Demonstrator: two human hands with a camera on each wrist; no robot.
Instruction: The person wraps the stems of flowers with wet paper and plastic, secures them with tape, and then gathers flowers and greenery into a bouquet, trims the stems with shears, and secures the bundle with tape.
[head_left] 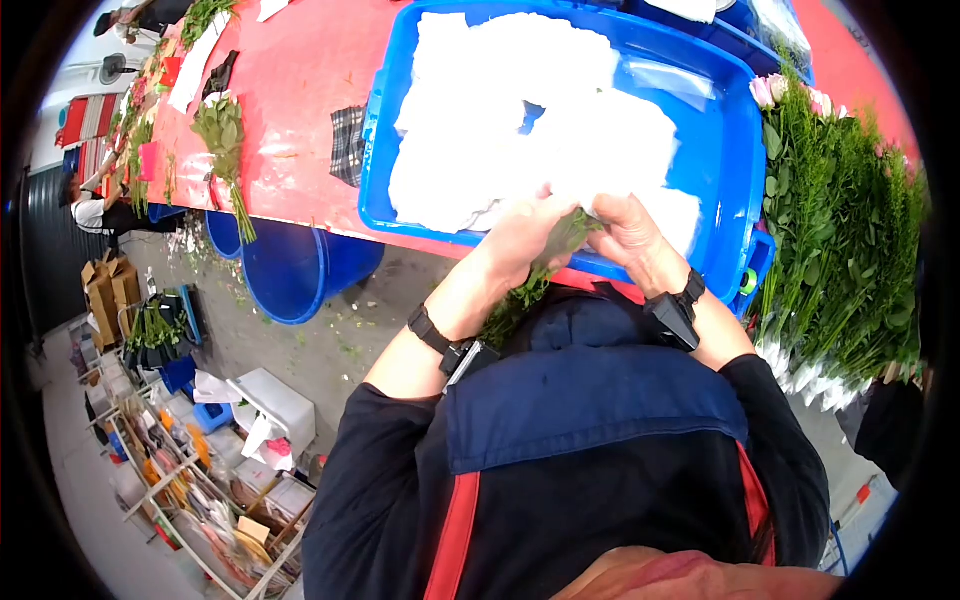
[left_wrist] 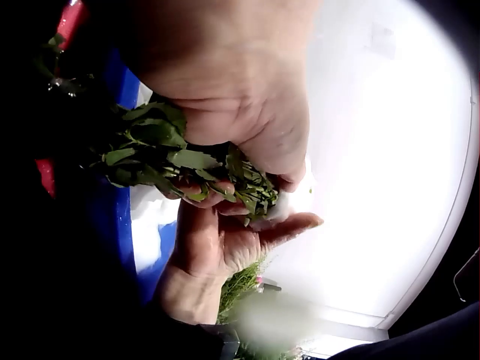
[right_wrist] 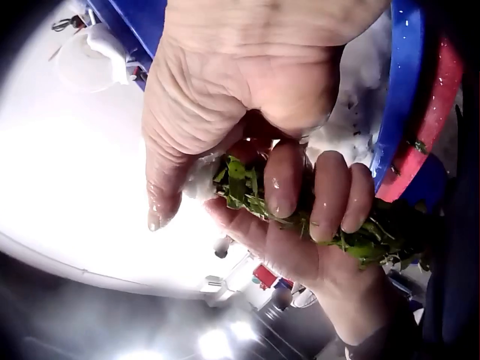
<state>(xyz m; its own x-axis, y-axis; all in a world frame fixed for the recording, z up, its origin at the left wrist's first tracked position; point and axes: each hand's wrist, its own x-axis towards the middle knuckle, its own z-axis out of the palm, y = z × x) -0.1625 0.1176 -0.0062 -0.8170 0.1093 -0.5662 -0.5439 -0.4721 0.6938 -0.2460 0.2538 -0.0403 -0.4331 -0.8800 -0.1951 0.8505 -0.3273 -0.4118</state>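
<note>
A bunch of green leafy stems is held between both hands over the near rim of a blue tray. My left hand grips the stems; in the left wrist view the leaves run out past its palm. My right hand has its fingers bent round the bunch near the stem ends, seen in the right wrist view with the stems under them. Wet white material lies at the stem ends, by the right thumb. White wads fill much of the tray.
Flower bunches with white-wrapped ends lie right of the tray. On the red table are a plaid cloth and a leafy bunch. Blue tubs stand below its edge. Another person works at the far left.
</note>
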